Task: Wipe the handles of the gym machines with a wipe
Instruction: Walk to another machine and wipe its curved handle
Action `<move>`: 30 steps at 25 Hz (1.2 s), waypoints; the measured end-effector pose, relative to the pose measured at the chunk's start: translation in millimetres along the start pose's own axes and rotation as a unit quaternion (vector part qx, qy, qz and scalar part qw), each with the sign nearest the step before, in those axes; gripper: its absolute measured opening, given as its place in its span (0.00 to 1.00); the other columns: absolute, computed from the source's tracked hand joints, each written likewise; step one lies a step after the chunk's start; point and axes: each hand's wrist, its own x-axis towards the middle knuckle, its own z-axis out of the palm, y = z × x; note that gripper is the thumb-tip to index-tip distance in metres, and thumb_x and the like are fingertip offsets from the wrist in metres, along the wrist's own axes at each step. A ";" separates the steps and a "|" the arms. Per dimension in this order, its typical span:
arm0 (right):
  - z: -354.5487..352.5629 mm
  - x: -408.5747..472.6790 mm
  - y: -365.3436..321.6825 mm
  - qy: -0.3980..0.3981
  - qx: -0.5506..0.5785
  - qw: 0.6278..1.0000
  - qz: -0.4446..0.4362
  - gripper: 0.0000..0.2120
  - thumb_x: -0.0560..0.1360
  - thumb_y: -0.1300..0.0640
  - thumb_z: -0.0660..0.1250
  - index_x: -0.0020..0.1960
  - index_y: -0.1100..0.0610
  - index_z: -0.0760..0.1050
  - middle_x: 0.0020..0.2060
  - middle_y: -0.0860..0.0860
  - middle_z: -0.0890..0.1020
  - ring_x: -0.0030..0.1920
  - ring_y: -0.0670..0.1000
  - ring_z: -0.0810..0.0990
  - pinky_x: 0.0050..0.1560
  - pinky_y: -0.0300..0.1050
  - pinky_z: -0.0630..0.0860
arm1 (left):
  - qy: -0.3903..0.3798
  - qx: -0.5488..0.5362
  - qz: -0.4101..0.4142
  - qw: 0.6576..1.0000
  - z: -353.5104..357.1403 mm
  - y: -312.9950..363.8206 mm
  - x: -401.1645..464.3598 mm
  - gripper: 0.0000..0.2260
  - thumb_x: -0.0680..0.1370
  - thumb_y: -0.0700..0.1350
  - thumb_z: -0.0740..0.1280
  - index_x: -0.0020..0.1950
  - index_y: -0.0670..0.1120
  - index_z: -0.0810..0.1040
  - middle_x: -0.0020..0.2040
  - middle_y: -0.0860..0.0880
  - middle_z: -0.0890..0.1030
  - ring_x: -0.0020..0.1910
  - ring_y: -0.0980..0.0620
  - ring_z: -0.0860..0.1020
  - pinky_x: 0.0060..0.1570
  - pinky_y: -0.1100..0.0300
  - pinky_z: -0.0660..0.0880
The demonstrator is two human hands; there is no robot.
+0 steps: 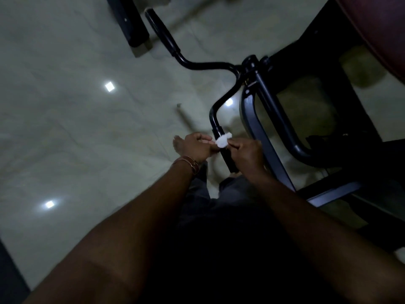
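A small white wipe (223, 140) is pinched between my left hand (197, 147) and my right hand (248, 152), right over the near black handle grip (228, 159) of a gym machine. The black handlebar (206, 64) curves away from that grip up to a second padded grip (161, 29) at the top of the view. My left wrist wears a bracelet. Whether the wipe touches the grip is unclear in the dim light.
The machine's dark frame (258, 119) and a dark red padded seat (377, 29) fill the right side. A black bar (131, 20) stands on the pale glossy floor (76, 128) at the top. My bare foot (178, 145) rests on the floor beside my left hand.
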 end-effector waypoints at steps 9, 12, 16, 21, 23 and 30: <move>34.8 182.9 -72.7 0.113 -0.095 0.989 0.032 0.10 0.76 0.56 0.67 0.51 0.58 0.84 0.43 0.57 0.85 0.43 0.58 0.83 0.45 0.45 0.76 | 0.023 -0.037 0.019 0.999 -102.9 112.3 102.3 0.05 0.73 0.32 0.67 0.42 0.41 0.78 0.36 0.46 0.82 0.31 0.49 0.81 0.38 0.55 0.77; 47.9 236.5 -116.8 0.168 -0.068 0.983 -0.027 0.10 0.73 0.55 0.67 0.49 0.59 0.84 0.42 0.57 0.85 0.43 0.58 0.83 0.45 0.45 0.76 | 0.026 -0.079 0.037 0.996 -137.0 159.7 147.3 0.06 0.76 0.34 0.62 0.44 0.41 0.79 0.42 0.43 0.83 0.36 0.47 0.82 0.37 0.57 0.77; 100.5 273.6 -153.3 0.120 -0.088 0.988 -0.038 0.08 0.73 0.58 0.67 0.50 0.53 0.83 0.42 0.51 0.85 0.40 0.54 0.82 0.42 0.43 0.75 | 0.019 -0.136 0.051 0.989 -162.0 213.5 191.6 0.06 0.81 0.42 0.60 0.53 0.44 0.76 0.48 0.42 0.82 0.39 0.47 0.82 0.40 0.58 0.78; 114.8 241.6 -135.9 0.196 -0.107 0.973 -0.063 0.06 0.71 0.66 0.70 0.47 0.60 0.82 0.41 0.51 0.84 0.38 0.51 0.81 0.38 0.41 0.76 | 0.013 -0.151 0.066 0.986 -167.0 232.8 213.0 0.16 0.78 0.42 0.68 0.66 0.44 0.74 0.48 0.42 0.82 0.36 0.48 0.82 0.39 0.61 0.81; 115.0 253.7 -143.3 0.181 -0.107 0.976 -0.054 0.08 0.70 0.67 0.70 0.49 0.60 0.82 0.41 0.52 0.85 0.38 0.50 0.81 0.39 0.33 0.68 | 0.021 -0.147 0.088 0.985 -164.5 230.6 216.5 0.20 0.76 0.39 0.70 0.67 0.45 0.75 0.44 0.43 0.83 0.37 0.47 0.82 0.41 0.59 0.81; 76.3 327.1 -138.1 -0.097 0.309 0.901 0.288 0.14 0.71 0.57 0.73 0.42 0.70 0.81 0.32 0.59 0.80 0.36 0.55 0.79 0.43 0.58 0.78 | 0.016 -0.112 0.118 0.987 -167.0 236.8 230.7 0.21 0.73 0.32 0.70 0.65 0.44 0.78 0.35 0.51 0.83 0.37 0.52 0.79 0.48 0.54 0.81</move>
